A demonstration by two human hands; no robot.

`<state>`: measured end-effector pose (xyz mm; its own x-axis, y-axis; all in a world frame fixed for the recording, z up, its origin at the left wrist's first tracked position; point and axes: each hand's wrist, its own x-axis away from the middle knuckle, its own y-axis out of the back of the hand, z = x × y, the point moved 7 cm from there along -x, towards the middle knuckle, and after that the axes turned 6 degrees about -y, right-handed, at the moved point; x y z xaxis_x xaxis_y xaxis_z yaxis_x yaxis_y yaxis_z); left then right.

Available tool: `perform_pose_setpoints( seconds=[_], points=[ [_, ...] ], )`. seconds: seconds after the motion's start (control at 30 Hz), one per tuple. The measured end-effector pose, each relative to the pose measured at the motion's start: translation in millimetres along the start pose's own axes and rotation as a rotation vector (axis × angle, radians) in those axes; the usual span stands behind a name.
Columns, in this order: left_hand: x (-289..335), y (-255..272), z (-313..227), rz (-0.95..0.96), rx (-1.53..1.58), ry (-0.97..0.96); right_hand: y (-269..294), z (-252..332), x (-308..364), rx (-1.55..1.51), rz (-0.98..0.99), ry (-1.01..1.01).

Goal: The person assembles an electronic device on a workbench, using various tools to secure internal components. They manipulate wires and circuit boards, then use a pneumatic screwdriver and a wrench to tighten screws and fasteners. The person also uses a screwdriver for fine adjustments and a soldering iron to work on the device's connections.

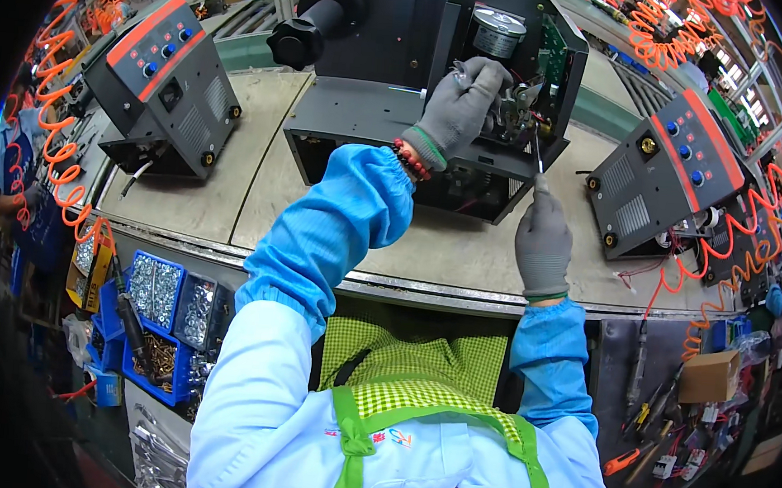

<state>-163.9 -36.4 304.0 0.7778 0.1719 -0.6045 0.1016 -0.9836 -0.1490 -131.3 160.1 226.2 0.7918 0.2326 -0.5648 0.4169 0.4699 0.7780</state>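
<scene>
In front of me stands a dark grey welding machine (355,105) with its side open and a round black spool holder (320,21) at upper left. My left hand (459,108), in a grey glove, is closed at the open bay, just below a silver-topped cylindrical motor (497,34). A small shiny bit shows at its fingers, too little to name. My right hand (543,241), also gloved, is closed around a thin metal-shafted tool (539,155). The tool points up at the metal feed mechanism (517,108); its handle is hidden in my palm.
Similar machines with orange-edged panels stand at left (179,93) and right (663,172). Orange coiled hoses (59,121) hang on both sides. Blue bins (154,291) of screws lie lower left, beside a black power driver (136,330). A cardboard box (710,377) and hand tools lie lower right.
</scene>
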Motion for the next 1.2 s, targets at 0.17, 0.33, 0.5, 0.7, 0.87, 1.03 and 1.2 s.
perform_pose_setpoints(
  seconds=[0.17, 0.33, 0.5, 0.7, 0.87, 1.03, 1.2],
  points=[
    [-15, -6, 14, -0.032, -0.048, -0.071, 16, 1, -14, 0.013, 0.063, 0.033],
    [-36, -20, 24, 0.018, -0.154, -0.206, 17, -2, -18, -0.027, 0.083, 0.058],
    [-45, -27, 33, 0.132, -0.171, -0.152, 23, 3, -18, -0.087, 0.092, 0.067],
    [0, -41, 21, 0.129, -0.459, -0.343, 23, 3, -18, -0.123, 0.083, 0.059],
    [13, -48, 14, 0.191, -0.453, -0.491, 25, 4, -19, -0.153, 0.097, 0.086],
    [42, -55, 32, 0.443, -0.727, -0.671, 27, 4, -19, -0.189, 0.089, 0.075],
    [59, -74, 74, 0.651, -1.238, -0.724, 27, 2, -20, -0.185, 0.093, 0.067]
  ],
)
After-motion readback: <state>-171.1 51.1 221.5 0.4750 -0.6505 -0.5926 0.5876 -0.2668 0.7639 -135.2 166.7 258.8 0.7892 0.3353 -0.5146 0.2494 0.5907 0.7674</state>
